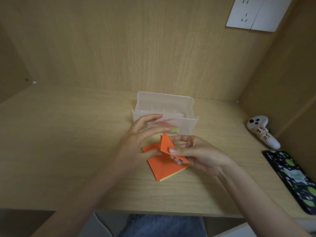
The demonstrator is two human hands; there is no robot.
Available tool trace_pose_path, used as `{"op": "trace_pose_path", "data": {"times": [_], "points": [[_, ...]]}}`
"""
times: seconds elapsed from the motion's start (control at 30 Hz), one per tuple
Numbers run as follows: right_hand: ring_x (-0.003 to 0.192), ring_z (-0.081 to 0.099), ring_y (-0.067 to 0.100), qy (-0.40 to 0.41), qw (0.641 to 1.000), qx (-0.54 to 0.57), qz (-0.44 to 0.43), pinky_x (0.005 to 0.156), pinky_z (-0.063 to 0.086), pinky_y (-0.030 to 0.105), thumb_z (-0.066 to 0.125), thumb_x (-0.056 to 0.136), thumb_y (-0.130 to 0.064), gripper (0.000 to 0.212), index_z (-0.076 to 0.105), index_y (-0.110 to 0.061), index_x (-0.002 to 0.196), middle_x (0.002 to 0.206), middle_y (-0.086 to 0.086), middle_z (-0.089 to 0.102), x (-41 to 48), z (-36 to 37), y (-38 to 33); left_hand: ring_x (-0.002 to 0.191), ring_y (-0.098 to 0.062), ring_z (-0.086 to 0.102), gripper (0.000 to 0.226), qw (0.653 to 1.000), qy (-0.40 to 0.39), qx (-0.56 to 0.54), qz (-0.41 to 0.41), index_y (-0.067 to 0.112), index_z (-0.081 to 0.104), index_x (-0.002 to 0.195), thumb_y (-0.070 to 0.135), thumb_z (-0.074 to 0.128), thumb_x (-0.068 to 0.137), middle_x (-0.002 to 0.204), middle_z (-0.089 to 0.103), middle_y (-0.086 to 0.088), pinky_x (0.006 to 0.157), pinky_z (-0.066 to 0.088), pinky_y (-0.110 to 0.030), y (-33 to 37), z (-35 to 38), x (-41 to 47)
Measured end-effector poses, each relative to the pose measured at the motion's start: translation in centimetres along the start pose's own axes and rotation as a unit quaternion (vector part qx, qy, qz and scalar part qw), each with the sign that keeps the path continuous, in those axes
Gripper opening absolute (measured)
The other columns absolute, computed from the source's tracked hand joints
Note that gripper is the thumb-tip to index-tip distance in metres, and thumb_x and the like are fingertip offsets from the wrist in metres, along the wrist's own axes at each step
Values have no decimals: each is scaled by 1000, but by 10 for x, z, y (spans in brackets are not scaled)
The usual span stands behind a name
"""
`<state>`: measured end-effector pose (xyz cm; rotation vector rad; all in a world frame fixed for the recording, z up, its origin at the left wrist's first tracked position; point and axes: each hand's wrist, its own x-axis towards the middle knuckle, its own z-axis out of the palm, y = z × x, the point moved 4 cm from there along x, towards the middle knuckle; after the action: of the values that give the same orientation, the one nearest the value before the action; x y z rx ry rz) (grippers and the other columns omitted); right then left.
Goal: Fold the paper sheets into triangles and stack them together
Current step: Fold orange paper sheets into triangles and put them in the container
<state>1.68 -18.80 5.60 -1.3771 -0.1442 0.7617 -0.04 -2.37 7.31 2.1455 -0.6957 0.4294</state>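
Pinching the orange sheet (159, 166) between thumb and curled fingers, your right hand (196, 156) holds its raised flap (165, 142) up as a pointed triangle while the rest of the sheet lies flat. Your left hand (142, 134) is spread, fingers straight and slightly blurred above the paper, thumb resting on the sheet's left corner. The orange sheet sits on top of a thin pile with a yellow sheet (171, 177) showing at its lower right edge, all in the middle of the wooden desk (68, 151). Just behind your hands stands a clear plastic box (184, 108), lid up, with coloured papers (172, 130) inside. Well to the right lie a white controller (263, 132) and a phone (294, 178) in a spotted case; a wall socket (258, 12) sits high on the back panel
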Motion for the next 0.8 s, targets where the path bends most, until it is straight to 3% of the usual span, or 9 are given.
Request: {"op": "trace_pose_path", "data": {"times": [0.07,0.17,0.3,0.37,0.47,0.67,0.8], "points": [[56,63,9,-14,1000,8,8,54,52,16,66,72,-3,47,54,-2,118,67,7,67,1,2,-3,128,-8,41,23,999,2,28,33,28,70,99,25,66,77,132,51,4,107,26,-18,-1,-2,4],[64,66,13,-8,999,-36,-5,61,55,20,65,74,-11,50,52,1,121,75,11,69,-1,2,-10,121,-7,49,14,999,10,25,29,27,73,86,30,63,78,114,64,12,104,33,-22,-6,-3,8],[74,63,12,119,955,-232,-146,64,51,23,58,85,-28,34,62,-2,105,91,7,69,-4,-8,-41,88,4,63,11,994,40,-24,-97,30,74,81,33,75,71,87,71,16,87,47,-24,-12,-5,19],[70,60,8,143,938,-250,-190,62,48,19,60,82,-31,31,67,-4,98,86,6,69,-3,-10,-61,77,4,64,13,991,45,-30,-122,32,72,78,23,78,71,78,70,16,79,49,-21,-9,-7,31],[61,55,3,164,915,-298,-216,57,42,14,72,78,-17,7,69,-14,83,73,2,66,9,-10,-82,69,-4,63,30,986,47,-73,-141,37,65,78,12,78,70,72,67,13,73,50,-20,-9,-13,56],[56,56,6,223,902,-322,-180,51,45,15,70,82,-14,8,66,-14,75,72,5,63,58,-42,-108,53,12,58,25,970,19,-125,-208,13,69,94,3,76,72,61,66,13,63,46,-4,-45,-11,105],[54,57,8,212,918,-315,-118,52,48,21,70,82,-10,14,67,1,89,70,2,61,89,-63,-102,49,7,59,22,957,-17,-137,-255,6,70,97,2,73,76,54,66,12,54,47,-7,-77,-3,120]]}}
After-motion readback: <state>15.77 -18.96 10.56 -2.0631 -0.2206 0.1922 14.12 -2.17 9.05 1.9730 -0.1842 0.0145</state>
